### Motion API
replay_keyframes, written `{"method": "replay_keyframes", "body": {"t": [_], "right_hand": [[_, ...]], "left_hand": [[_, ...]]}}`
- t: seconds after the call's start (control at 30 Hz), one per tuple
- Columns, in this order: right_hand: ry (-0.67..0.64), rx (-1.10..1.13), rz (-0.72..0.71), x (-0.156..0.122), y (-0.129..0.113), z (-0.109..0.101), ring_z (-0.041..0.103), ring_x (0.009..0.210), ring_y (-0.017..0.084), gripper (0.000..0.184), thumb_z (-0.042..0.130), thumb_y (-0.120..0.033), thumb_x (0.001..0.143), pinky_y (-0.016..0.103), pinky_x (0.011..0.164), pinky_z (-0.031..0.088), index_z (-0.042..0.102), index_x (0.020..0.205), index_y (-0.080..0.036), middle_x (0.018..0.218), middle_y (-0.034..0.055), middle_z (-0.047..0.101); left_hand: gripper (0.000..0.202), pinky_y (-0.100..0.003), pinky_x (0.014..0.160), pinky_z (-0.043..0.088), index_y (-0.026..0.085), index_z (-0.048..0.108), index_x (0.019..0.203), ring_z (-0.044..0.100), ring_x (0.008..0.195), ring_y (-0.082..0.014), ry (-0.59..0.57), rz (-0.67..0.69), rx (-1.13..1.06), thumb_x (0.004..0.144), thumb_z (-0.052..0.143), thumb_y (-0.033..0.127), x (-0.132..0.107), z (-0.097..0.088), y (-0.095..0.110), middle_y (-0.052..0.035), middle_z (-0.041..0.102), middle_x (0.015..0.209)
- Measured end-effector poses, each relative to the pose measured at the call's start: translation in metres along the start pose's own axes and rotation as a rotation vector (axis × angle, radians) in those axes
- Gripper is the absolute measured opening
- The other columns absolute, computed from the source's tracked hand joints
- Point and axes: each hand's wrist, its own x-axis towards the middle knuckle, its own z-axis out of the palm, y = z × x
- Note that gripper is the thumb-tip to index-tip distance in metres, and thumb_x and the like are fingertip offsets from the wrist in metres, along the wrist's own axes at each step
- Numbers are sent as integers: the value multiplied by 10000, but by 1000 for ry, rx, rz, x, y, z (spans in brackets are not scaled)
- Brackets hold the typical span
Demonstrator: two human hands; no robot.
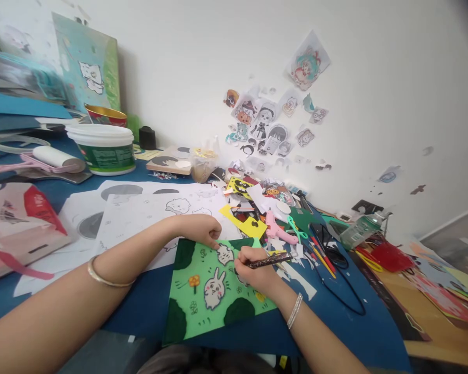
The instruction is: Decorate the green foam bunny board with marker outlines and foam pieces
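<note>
a: which step do i log?

b: drawing, i judge. right hand [255, 272] pinches a dark patterned pen [271, 260], tip hidden, over the green card [234, 291].

a: left hand [200, 228]?

b: curled, a fingertip at the card's upper part; i cannot tell if the palm holds anything. next move seems to call for a steady card, small strokes.

a: card?

b: flat on the blue table [148, 296]: dark green patches, white rabbit figure [214, 292], orange flower [194, 281].
</note>
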Motion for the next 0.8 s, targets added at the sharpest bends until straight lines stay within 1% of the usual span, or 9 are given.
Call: {"method": "replay_keyframes", "body": {"t": [0.2, 0.37, 0.47, 0.8], "right_hand": [[-28, -6, -19, 0, 3, 1, 335, 466, 87, 295, 478, -177, 726, 223, 451, 235, 250, 541, -209, 510, -55, 339], [-57, 5, 2, -2, 2, -1, 337, 458, 88, 305, 483, -178, 738, 223, 448, 248, 254, 539, -208, 504, -53, 340], [-49, 39, 27, -2, 0, -1, 337, 453, 89, 304, 482, -182, 733, 215, 436, 254, 253, 535, -211, 494, -54, 339], [-47, 39, 46, -1, 3, -1, 328, 455, 88, 292, 491, -190, 719, 213, 440, 259, 279, 519, -209, 481, -57, 348]], "left_hand": [[264, -243, 495, 275, 193, 468, 634, 396, 541, -122, -11, -14, -3, 718, 569, 422, 2, 0, 0, 21, 483, 603], [259, -246, 508, 287, 191, 483, 641, 407, 559, -128, -17, -10, -27, 722, 572, 421, 2, 0, 0, 9, 508, 628], [255, -246, 509, 287, 190, 492, 645, 409, 564, -128, -22, -14, -20, 723, 577, 417, 2, 0, 0, 4, 524, 642], [249, -248, 517, 288, 189, 502, 651, 415, 567, -131, -28, -25, -2, 725, 581, 413, 3, 0, 0, 1, 533, 645]]}}
